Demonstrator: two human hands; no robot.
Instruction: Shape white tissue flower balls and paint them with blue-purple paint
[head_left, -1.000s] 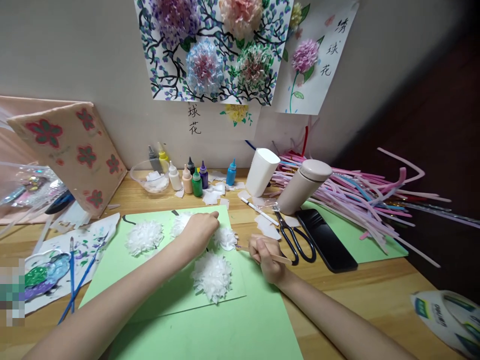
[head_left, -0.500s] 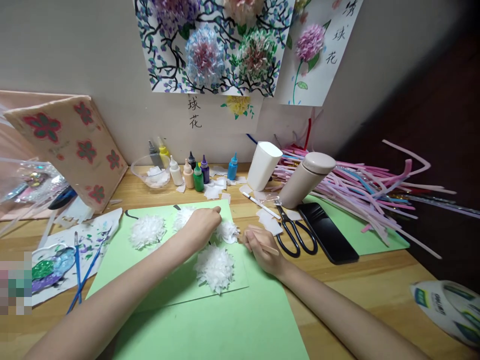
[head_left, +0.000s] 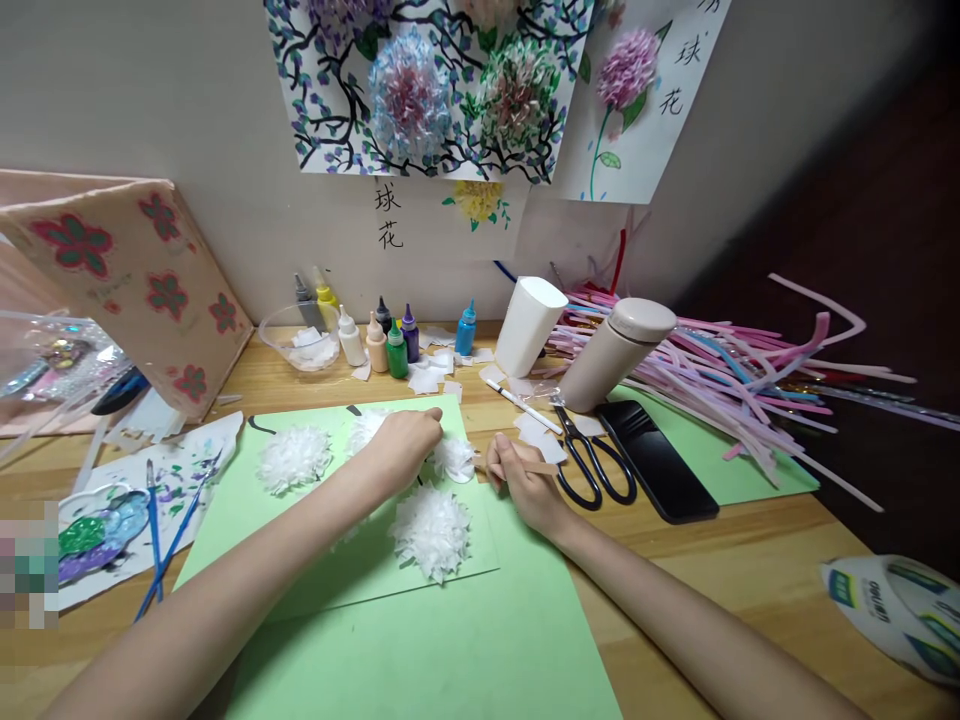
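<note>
On the green sheet (head_left: 352, 590) lie several ruffled white paper flowers, among them one at the left (head_left: 294, 459) and one near the sheet's right part (head_left: 431, 532). My left hand (head_left: 407, 447) is closed beside a smaller white flower (head_left: 454, 458); whatever its fingers hold is hidden. My right hand (head_left: 525, 485), just right of that small flower, grips a flat wooden stick (head_left: 536, 466), whose tip points left toward the flower.
Black-handled scissors (head_left: 592, 470), a phone (head_left: 658, 462) and a tilted bottle (head_left: 619, 355) stand or lie at the right. Paint bottles (head_left: 397, 352) line the back. Two brushes (head_left: 176, 535) and a paint palette (head_left: 105, 535) are at the left. Paper scraps lie about.
The view has shifted slightly. The wooden stick in my right hand has turned from slanted to nearly level. My left hand stays almost in place.
</note>
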